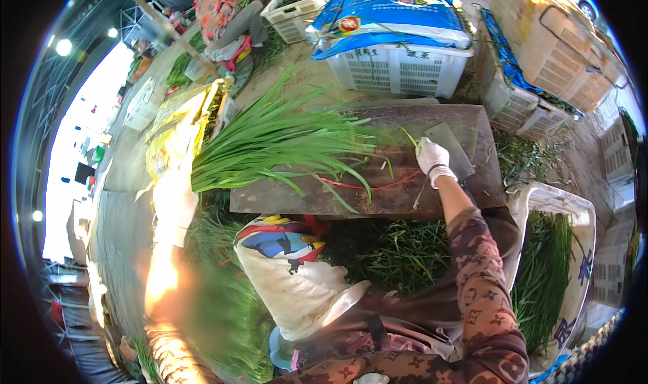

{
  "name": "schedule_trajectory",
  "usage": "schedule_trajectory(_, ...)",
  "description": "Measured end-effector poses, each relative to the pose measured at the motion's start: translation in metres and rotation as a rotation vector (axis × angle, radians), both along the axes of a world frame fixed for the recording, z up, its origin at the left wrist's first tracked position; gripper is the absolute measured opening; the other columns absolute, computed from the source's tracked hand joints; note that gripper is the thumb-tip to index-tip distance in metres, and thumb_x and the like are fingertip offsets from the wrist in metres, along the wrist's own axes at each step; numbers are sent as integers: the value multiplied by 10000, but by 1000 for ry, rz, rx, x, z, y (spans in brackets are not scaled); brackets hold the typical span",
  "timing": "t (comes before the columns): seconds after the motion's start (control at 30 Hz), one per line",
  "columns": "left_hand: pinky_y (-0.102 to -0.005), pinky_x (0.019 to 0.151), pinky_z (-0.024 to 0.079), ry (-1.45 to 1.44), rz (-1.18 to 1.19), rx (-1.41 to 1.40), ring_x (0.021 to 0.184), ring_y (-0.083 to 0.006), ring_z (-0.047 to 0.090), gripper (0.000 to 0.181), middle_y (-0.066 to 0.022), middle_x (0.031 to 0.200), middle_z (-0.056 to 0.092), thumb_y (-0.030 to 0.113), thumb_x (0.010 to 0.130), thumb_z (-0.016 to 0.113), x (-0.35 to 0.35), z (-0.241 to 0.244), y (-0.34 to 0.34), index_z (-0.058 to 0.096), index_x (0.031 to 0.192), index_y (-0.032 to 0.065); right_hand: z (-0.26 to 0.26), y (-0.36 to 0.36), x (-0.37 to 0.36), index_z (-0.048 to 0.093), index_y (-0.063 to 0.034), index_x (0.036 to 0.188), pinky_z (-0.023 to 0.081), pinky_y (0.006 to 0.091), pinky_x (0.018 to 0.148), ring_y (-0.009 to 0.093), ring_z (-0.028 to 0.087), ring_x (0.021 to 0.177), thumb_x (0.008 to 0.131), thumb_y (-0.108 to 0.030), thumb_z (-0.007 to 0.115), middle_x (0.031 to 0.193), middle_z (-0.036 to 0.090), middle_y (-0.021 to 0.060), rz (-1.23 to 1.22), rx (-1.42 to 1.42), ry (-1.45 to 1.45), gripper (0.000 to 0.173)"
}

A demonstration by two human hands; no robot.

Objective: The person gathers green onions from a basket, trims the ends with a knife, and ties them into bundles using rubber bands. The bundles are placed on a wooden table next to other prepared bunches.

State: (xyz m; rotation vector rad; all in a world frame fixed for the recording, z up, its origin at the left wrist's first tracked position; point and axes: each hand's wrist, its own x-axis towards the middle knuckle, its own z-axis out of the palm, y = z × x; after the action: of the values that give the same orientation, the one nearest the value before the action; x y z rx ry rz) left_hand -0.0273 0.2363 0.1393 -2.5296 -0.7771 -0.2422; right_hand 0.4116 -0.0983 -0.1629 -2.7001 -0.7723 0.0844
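Observation:
A large bunch of long green leafy stalks fans out over a dark wooden board. My left hand, gloved in white and washed out by glare, holds the bunch at its left end. At the board's right side, my right hand, in a white glove, has its fingers drawn together at a thin yellow-green leaf. Beneath and beside that hand lies a flat rectangular metal blade; whether the fingers grip it I cannot tell. A thin red tie stretches across the board between the leaf tips and my right hand.
Behind the board stands a white plastic crate under a blue sack. A white tub of green stalks is at the right. More crates are stacked at the upper right. A person sits at the upper left, near a yellow sack.

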Motion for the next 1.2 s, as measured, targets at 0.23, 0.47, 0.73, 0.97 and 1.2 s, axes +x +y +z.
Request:
schedule_trajectory(0.23,-391,884,550,-94,-56,65,1011,-323,682,505,-138,1142,701,-12,872,583,-82,57,25,603,1364,103,128,-48,-114,722,-43,957,545,306,779,128,670,866,891,-206,734,855,714,40,838,554,970,177)
schedule_trajectory(0.47,-353,900,562,-313,-99,-40,979,-296,714,327,-138,1130,731,91,967,587,-97,58,10,682,1279,68,94,-68,-239,715,-121,798,446,480,872,305,645,845,858,-406,715,797,646,76,881,318,225,292)
schedule_trajectory(0.73,-382,773,572,-209,-564,154,833,-257,714,153,-92,938,742,128,880,756,-123,93,-34,751,1027,86,231,-89,-231,718,-31,1121,543,373,860,298,703,944,894,-142,713,1032,719,175,1075,693,1006,253)
schedule_trajectory(0.97,-422,810,552,16,-776,206,893,-261,706,337,-74,963,733,80,858,749,-101,90,-87,689,1169,195,269,-26,-236,740,-14,1024,536,307,681,176,675,718,932,-69,686,895,724,90,956,857,617,120)
schedule_trajectory(1.2,-372,705,558,28,-856,249,796,-232,683,437,-56,968,704,89,805,760,-76,57,-96,650,1200,242,245,8,-264,744,-30,984,544,390,743,334,693,792,923,-266,699,844,713,171,826,811,770,247)
